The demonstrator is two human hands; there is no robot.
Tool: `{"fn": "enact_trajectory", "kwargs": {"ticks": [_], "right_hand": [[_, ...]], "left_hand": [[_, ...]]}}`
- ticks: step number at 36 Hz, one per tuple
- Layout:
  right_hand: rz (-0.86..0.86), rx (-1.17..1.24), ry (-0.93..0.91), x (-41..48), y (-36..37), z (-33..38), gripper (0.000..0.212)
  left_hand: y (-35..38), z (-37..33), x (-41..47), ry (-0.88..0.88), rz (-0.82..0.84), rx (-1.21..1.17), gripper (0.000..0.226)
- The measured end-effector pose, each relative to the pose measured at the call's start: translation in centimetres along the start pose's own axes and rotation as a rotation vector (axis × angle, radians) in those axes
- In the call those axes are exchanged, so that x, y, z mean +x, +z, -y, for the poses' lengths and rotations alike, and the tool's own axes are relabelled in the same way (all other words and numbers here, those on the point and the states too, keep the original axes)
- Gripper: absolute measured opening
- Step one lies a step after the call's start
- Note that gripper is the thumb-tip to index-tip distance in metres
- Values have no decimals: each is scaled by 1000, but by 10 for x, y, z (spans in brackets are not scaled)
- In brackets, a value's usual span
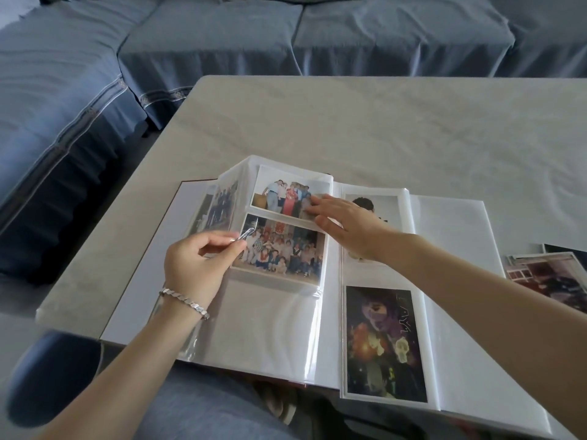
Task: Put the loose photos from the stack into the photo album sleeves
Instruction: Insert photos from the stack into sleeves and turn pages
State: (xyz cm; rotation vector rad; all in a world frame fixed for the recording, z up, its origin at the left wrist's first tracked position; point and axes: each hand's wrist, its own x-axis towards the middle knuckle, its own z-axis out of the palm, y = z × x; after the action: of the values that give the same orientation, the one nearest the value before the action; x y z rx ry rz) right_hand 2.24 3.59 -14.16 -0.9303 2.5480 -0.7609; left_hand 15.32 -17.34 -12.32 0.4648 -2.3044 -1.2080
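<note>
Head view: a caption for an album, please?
Left hand pinches a clear sleeve while right hand presses a group photo on the album.

Home living room: blue-covered sofa (pixel 222 36), table (pixel 381 122).

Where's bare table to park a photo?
Bare: the table between the album and the sofa, plus a strip left of it. Crowded: the photo stack at right; left hand, pinching a sleeve, and right hand over the album's left pages.

Left hand (pixel 197 265) pinches a sleeve edge (pixel 248 232) (clear plastic) while right hand (pixel 346 223) presses the top photo (pixel 286 192).
</note>
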Motion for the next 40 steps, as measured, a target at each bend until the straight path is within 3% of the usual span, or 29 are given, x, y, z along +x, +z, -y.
{"fn": "enact_trajectory", "kwargs": {"ticks": [10, 18, 24, 26, 29, 31, 34, 40], "right_hand": [[11, 4, 4, 1, 0, -2, 43], [37, -33, 6, -4, 1, -1, 45], [-2, -38, 20, -21, 2, -6, 43], [-27, 20, 26, -33, 1, -13, 36], [-107, 21, 9, -57, -3, -26, 30], [-136, 29, 23, -77, -8, -36, 27], [-153, 42, 70, -108, -14, -52, 24], [-138, -43, 134, -164, -30, -81, 22]], "left_hand": [[-1, -4, 0, 27, -25, -14, 27], [2, 3, 8, -308, 84, 130, 21], [21, -23, 4, 6, 303, 710, 55], [32, -36, -4, 192, 329, 715, 49], [51, -50, -19, 446, 477, 534, 28], [66, -53, -30, 483, 654, 551, 36], [83, -47, -37, 380, 769, 766, 55], [92, -47, -34, 46, 786, 994, 66]]}}
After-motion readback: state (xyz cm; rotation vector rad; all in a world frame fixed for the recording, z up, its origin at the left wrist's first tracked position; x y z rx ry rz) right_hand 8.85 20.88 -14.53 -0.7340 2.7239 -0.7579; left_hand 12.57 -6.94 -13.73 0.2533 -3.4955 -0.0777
